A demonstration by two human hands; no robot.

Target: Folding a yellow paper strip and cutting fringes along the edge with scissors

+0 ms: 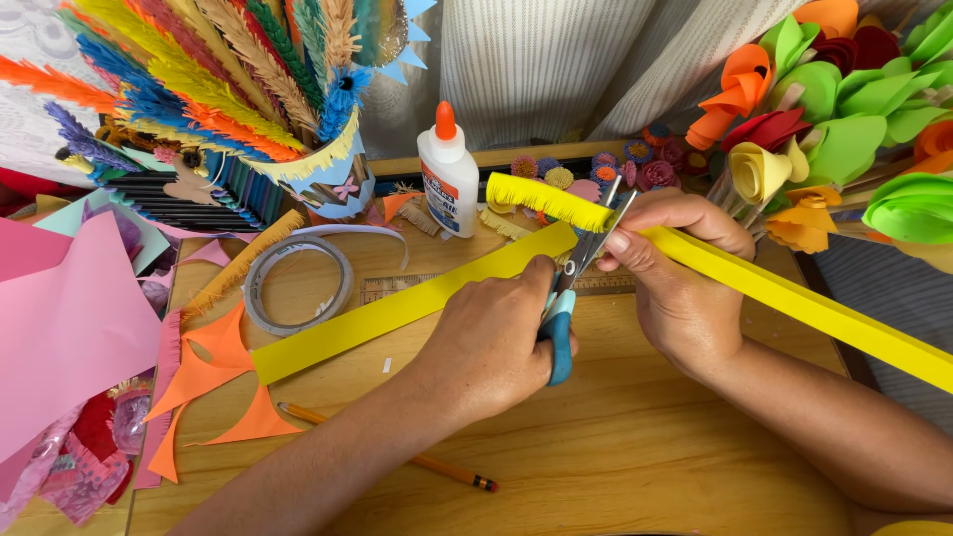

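1. Left hand grips the scissors – blades at the strip's fringed edge
2. Right hand pinches the yellow strip just beside the blades
3. Glue bottle stands beyond both hands – pencil lies near the left forearm

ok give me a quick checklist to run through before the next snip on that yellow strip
1. Scissors in the left hand, fingers through the blue handles: ok.
2. Blades open and set across the edge of the folded yellow strip: ok.
3. Right hand pinches the strip just beside the blades, strip held taut: ok.
4. Fingertips of the right hand out of the blades' path: cannot tell, the thumb sits very close to them.
5. Fringed end already cut curls away to the left, free of the blades: ok.
6. Glue bottle stands upright with its orange cap on, behind the work and apart from it: ok.
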